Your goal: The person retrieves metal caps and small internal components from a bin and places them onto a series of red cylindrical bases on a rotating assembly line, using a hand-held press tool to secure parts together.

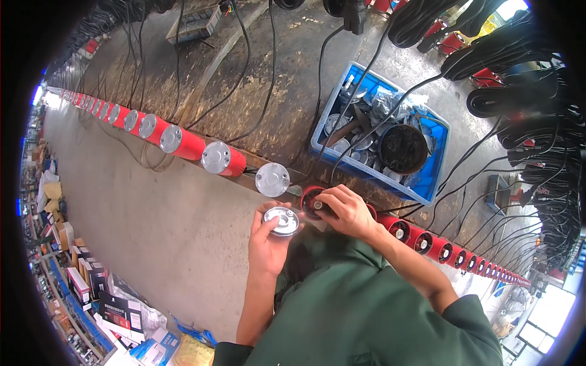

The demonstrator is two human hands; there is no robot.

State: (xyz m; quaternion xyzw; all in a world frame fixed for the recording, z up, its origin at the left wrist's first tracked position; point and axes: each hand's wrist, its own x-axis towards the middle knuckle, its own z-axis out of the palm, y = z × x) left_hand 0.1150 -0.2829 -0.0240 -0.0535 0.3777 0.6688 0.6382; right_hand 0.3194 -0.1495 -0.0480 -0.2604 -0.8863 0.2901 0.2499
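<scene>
My left hand [270, 241] holds a round silver metal end cap [284, 222], its recessed inner side facing up and my thumb lying on it. Just to the right, my right hand [347, 211] is bent over the open end of a red cylindrical motor [310, 199]. Its fingertips are closed together at the dark opening, beside a pale round shaft end [317, 205]. What they pinch, if anything, is hidden. Left of this motor, a separate silver cap [272, 180] faces me at the bench edge.
Capped red motors [217, 158] line the bench edge to the left; open-ended ones [422, 243] run right. Behind my hands stands a blue crate [441, 160] of metal parts with a dark round pot [403, 149]. Black cables cross the worn bench [293, 73]. Boxes [122, 311] lie lower left.
</scene>
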